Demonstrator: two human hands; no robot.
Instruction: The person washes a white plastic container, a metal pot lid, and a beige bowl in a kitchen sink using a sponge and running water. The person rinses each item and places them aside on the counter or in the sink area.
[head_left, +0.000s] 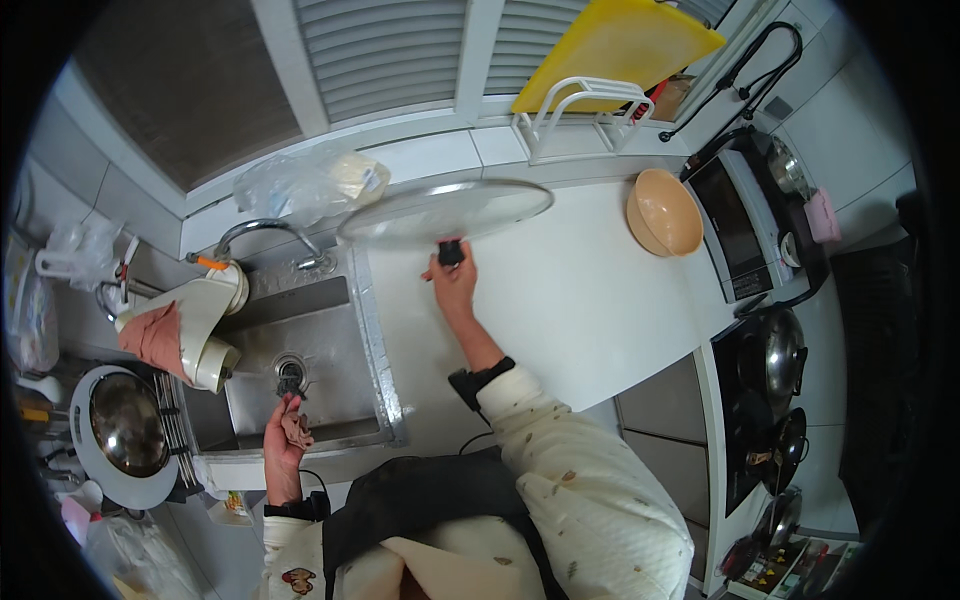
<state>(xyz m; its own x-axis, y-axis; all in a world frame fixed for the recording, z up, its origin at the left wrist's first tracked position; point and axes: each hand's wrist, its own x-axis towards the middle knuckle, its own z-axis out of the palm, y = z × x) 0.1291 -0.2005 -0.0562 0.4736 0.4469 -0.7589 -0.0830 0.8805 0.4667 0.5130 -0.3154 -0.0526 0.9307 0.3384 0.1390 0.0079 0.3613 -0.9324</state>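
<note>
My right hand (454, 281) grips the black knob (450, 252) of a large glass pot lid (457, 212). The lid is tilted on edge above the white countertop (577, 300), its metal-rimmed disc facing the window side. Over the near part of the stainless steel sink (322, 337), my left hand (283, 439) holds a crumpled pinkish-brown cloth (297, 430). Just beyond those fingers, dark scrubber-like material (290, 381) lies at the sink drain (289, 366).
A chrome faucet (270, 224) arches behind the sink, with a plastic bag (307, 184) beside it. A pinkish cloth (156, 337) drapes over a cream board at left. An orange bowl (664, 213) stands near the microwave (731, 225). A yellow cutting board (615, 52) leans in a white rack (581, 124).
</note>
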